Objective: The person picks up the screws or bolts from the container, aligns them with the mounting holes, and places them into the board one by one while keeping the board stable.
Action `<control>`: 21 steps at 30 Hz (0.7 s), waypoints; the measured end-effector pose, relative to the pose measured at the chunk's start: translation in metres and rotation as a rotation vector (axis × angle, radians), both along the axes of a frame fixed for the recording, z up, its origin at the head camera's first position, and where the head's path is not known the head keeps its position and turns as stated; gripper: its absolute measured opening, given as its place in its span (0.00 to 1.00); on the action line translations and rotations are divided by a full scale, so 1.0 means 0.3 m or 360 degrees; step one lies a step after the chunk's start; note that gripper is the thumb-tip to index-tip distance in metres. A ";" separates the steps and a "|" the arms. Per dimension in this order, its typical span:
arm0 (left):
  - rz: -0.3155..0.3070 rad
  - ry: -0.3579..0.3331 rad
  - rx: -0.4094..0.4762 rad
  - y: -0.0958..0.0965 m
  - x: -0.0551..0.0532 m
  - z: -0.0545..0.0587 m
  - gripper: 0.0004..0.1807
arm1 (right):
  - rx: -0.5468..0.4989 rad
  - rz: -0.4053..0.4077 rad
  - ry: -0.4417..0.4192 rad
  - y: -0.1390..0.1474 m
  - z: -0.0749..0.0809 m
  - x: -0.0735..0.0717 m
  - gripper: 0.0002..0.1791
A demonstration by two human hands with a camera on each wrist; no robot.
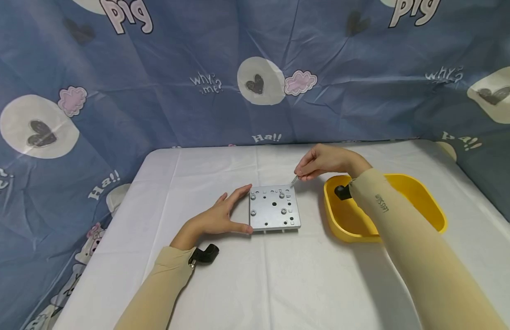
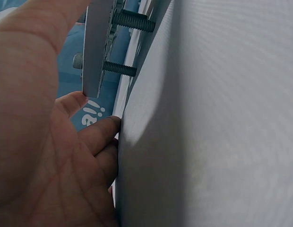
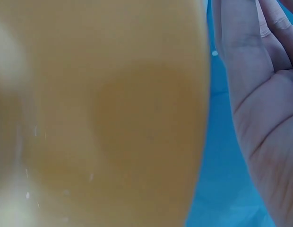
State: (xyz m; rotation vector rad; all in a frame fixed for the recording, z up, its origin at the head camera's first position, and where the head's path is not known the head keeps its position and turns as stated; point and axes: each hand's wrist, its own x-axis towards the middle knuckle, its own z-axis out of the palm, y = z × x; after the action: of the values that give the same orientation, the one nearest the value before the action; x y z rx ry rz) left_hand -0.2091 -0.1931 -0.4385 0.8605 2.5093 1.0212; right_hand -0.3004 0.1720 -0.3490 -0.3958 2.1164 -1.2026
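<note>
A square silver metal plate (image 1: 269,207) with holes stands on the white table. Several socket-head screws (image 1: 284,211) sit in it; in the left wrist view threaded screw shanks (image 2: 120,68) stick out beneath. My left hand (image 1: 218,219) spans the plate's left side, the thumb at its front corner and the index fingertip at its back corner. Over the back right corner, my right hand (image 1: 321,161) pinches a slim silver metal rod (image 1: 295,180) that slants down to the plate; its kind cannot be made out. In the right wrist view the right hand (image 3: 264,94) shows only partly.
A yellow plastic tub (image 1: 346,231) stands right of the plate, under my right forearm, and its wall (image 3: 137,118) fills much of the right wrist view. The white tablecloth (image 1: 222,293) surrounds both. Behind the table hangs a blue printed cloth (image 1: 176,114).
</note>
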 end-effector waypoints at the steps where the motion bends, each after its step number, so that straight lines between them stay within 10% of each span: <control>1: -0.0002 0.0002 0.0009 -0.001 0.001 0.000 0.69 | 0.0002 0.0009 0.0000 -0.008 -0.002 0.000 0.20; 21: 0.0049 -0.0077 -0.0073 0.005 0.015 0.020 0.68 | 0.0054 0.0073 -0.0018 -0.075 -0.027 -0.009 0.18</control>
State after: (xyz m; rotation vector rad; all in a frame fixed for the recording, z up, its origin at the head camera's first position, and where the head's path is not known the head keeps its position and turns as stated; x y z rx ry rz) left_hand -0.2046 -0.1916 -0.4324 0.7772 2.5029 0.9777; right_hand -0.3031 0.1495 -0.3572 -0.4188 2.1041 -1.1388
